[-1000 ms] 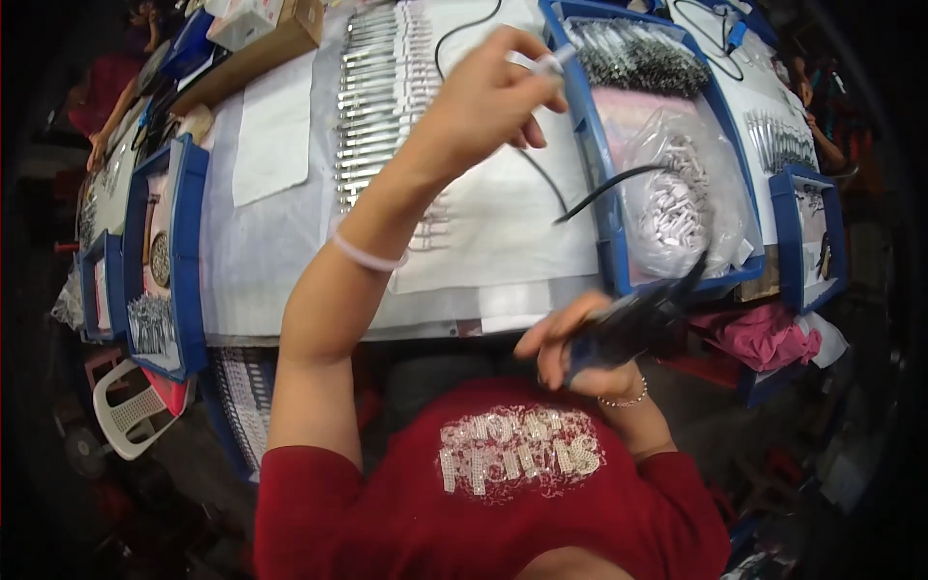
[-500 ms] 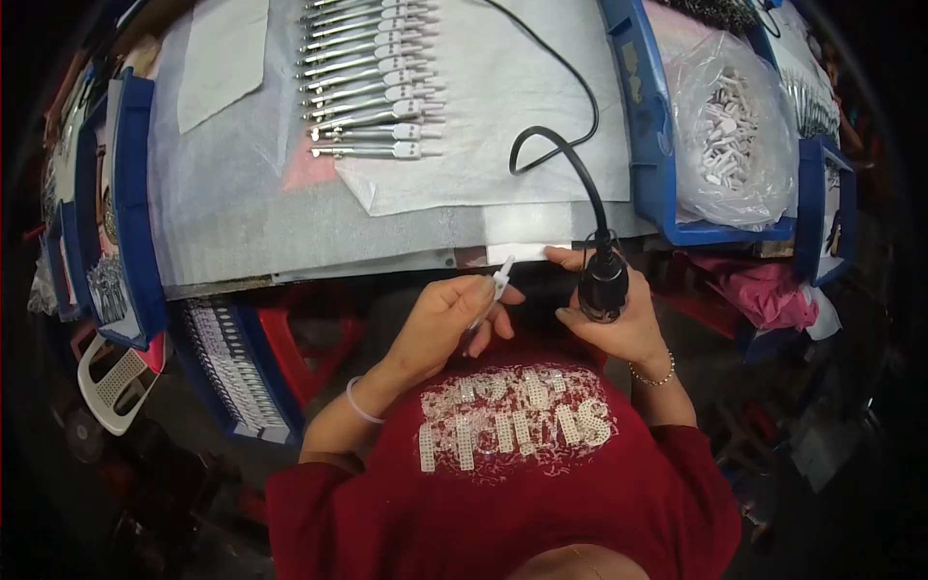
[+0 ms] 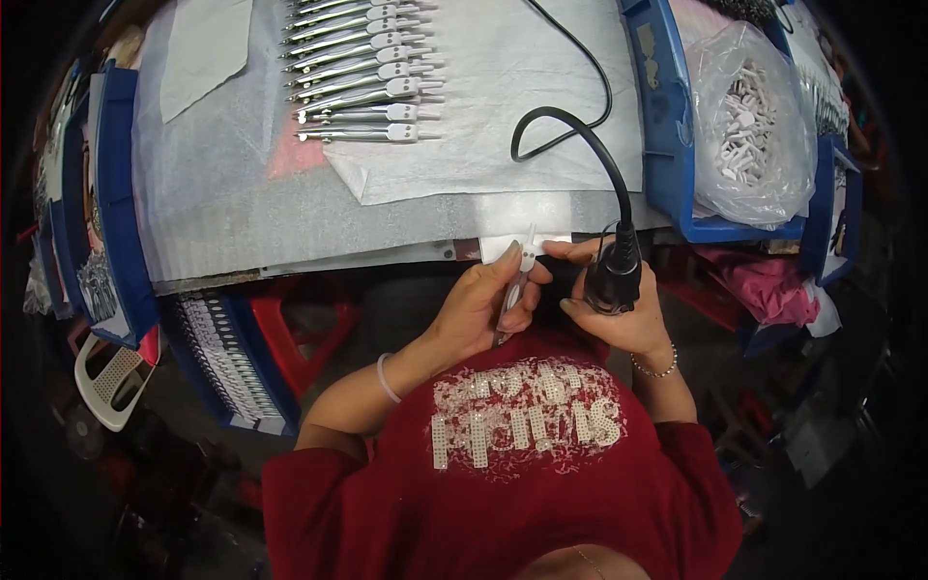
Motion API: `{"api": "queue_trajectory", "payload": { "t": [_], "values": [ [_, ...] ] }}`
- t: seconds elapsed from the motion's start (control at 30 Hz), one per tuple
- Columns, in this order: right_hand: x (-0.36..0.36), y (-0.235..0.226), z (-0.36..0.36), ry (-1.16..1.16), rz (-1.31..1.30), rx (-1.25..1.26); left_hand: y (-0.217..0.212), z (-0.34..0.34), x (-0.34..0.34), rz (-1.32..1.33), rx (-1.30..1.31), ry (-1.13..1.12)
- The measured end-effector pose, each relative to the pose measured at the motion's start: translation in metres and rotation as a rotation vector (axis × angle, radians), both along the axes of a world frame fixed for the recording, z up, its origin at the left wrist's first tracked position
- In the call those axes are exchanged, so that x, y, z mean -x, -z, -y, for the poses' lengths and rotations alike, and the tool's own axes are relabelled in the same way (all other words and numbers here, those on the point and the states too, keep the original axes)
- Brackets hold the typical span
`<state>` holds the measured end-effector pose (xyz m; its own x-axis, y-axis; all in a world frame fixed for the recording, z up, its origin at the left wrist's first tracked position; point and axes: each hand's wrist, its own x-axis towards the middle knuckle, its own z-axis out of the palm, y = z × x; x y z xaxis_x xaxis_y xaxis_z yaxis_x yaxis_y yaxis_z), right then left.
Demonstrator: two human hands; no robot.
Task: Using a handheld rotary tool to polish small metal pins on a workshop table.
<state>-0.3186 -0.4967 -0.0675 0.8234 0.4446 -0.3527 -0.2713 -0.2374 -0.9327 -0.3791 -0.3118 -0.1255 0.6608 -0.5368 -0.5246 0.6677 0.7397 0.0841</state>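
My left hand (image 3: 474, 304) is closed around a drawing compass (image 3: 528, 257) with silver legs and a white plastic head, its thin white stem pointing up toward the table edge. The thumb presses near the head, and the lower legs are partly hidden by the fingers. Wrapped around a black corded electric screwdriver (image 3: 613, 282) is my right hand (image 3: 633, 324), its index finger reaching left almost to the compass head. The screwdriver's tip is out of sight beneath its body. Both hands are at the table's front edge, before a white pad (image 3: 498, 248).
A row of similar compasses (image 3: 387, 92) lies on the cloth-covered table (image 3: 222, 232). At the right, a blue bin (image 3: 672, 155) holds a bag of white plastic parts (image 3: 749, 126). The black cord (image 3: 609, 159) loops over the table. Blue trays (image 3: 126, 193) stand at the left.
My left hand has moved right and slightly up, bringing the compass close to the right index finger. The compass now stands more upright. My right hand has shifted a little right with the screwdriver.
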Motion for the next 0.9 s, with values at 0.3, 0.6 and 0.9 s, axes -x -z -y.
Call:
{"api": "queue_trajectory", "payload": {
  "t": [0.3,0.6,0.9],
  "values": [
    [0.002,-0.008,-0.002,-0.103,0.044,0.034,0.003,0.001,-0.001,0.01,0.017,-0.039],
    [0.009,-0.006,-0.008,-0.044,-0.011,0.081,0.007,0.003,0.003,0.069,-0.084,-0.038],
    [0.012,-0.016,-0.004,0.243,0.206,-0.309,-0.008,0.001,0.002,0.071,-0.331,0.016]
  ]
}}
